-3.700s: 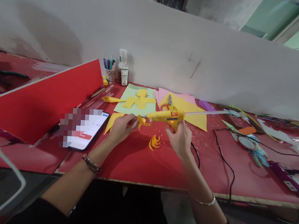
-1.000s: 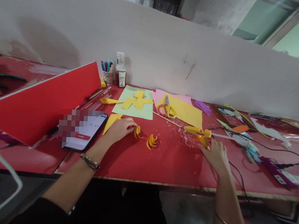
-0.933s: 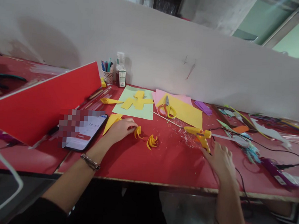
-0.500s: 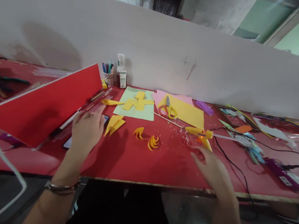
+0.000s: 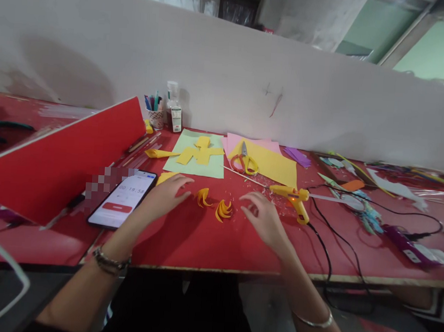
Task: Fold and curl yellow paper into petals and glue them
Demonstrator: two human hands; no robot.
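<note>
Two curled yellow paper pieces lie on the red table between my hands: a smaller paper curl (image 5: 204, 197) and a fuller cluster of paper curls (image 5: 224, 210). My left hand (image 5: 167, 195), fingers apart and holding nothing, hovers just left of the smaller one. It partly covers some yellow paper pieces (image 5: 165, 176). To the right of the cluster is my right hand (image 5: 263, 218), with bent, parted fingers and nothing in them. Beyond it rests a yellow glue gun (image 5: 293, 198) with a small orange light lit. A phone (image 5: 120, 200) showing a timer lies beside my left forearm.
Scissors (image 5: 244, 160) lie on a yellow sheet (image 5: 278, 164). Yellow strips (image 5: 203, 156) sit on a pale green sheet (image 5: 216, 170). A red board (image 5: 68, 161) leans at left. A pen cup (image 5: 156, 118) and a bottle (image 5: 174, 113) stand by the wall. Cables and a purple power strip (image 5: 408, 247) are at right.
My left hand has moved right, off the phone, whose screen now shows. My right hand has moved left from beside the glue gun toward the paper curls.
</note>
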